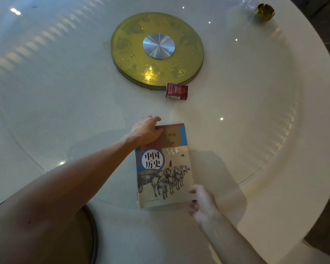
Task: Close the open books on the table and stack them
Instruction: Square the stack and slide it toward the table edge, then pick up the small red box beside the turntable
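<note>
A closed history textbook (163, 166) with horses and a chariot on its cover lies flat on the round white table (255, 130), near the front edge. It looks thick, as if it rests on other books, but only the top cover shows. My left hand (148, 130) presses on the book's far left corner, fingers curled over the edge. At the near right corner my right hand (202, 203) grips the book's edge.
A yellow-green lazy Susan disc (133, 58) with a silver hub sits at the table's centre. A red cigarette pack (176, 91) lies just in front of it. A gold ashtray (264, 12) stands far right. A dark round seat (88, 235) is below left.
</note>
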The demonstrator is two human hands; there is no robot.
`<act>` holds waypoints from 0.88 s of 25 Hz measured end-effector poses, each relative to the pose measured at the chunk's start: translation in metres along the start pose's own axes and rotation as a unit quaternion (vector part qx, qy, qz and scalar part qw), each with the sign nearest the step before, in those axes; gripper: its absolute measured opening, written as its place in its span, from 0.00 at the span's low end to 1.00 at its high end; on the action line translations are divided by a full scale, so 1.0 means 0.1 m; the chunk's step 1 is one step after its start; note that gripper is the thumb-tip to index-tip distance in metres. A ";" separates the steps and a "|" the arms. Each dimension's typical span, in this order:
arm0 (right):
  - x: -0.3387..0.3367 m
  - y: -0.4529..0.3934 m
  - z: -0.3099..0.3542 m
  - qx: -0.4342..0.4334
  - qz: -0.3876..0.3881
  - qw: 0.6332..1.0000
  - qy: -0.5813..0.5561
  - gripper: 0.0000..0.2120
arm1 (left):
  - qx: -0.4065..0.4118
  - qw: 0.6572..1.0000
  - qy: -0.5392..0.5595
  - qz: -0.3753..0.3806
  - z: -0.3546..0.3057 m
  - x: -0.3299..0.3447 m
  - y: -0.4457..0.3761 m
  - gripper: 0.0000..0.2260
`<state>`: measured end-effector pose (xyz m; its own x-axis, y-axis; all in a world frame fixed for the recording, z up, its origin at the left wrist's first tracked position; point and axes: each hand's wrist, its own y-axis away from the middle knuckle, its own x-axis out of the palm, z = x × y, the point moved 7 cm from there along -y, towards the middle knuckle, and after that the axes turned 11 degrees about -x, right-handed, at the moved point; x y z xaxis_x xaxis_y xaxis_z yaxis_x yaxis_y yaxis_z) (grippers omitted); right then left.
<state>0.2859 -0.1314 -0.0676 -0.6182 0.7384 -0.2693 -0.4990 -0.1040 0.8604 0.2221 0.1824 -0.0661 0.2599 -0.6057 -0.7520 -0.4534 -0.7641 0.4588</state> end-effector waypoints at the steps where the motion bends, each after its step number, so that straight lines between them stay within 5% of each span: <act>1: -0.14 -0.15 0.27 -0.038 -0.065 0.996 0.037 0.19 | -0.020 0.999 0.045 -0.004 -0.02 -0.06 -0.07 0.22; 4: -0.21 -0.60 1.25 -0.140 -0.125 0.981 0.056 0.17 | -0.057 0.989 0.132 -0.034 -0.17 -0.24 -0.31 0.20; 6: 0.01 -0.82 1.90 -0.211 -0.077 0.974 0.030 0.05 | -0.068 0.983 0.168 -0.039 -0.31 -0.32 -0.48 0.18; 10: 0.60 -1.01 2.77 -0.326 0.048 0.938 0.105 0.10 | -0.119 0.953 0.279 -0.021 -0.44 -0.36 -0.84 0.13; 12: 0.86 -1.10 2.97 -0.365 0.084 0.914 0.154 0.13 | -0.137 0.942 0.307 -0.012 -0.44 -0.34 -0.99 0.08; 16: 1.24 -1.22 3.12 -0.405 0.121 0.883 0.204 0.14 | -0.123 0.942 0.312 0.020 -0.44 -0.30 -1.15 0.14; 22: 1.37 -1.23 3.13 -0.430 0.106 0.871 0.211 0.14 | -0.114 0.929 0.353 0.008 -0.31 -0.35 -1.06 0.13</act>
<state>0.4533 0.1910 -0.0750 -0.8298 0.3499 -0.4348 -0.5047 -0.8030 0.3170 0.2880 0.2780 -0.0737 0.7858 -0.5497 -0.2834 -0.2904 -0.7326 0.6156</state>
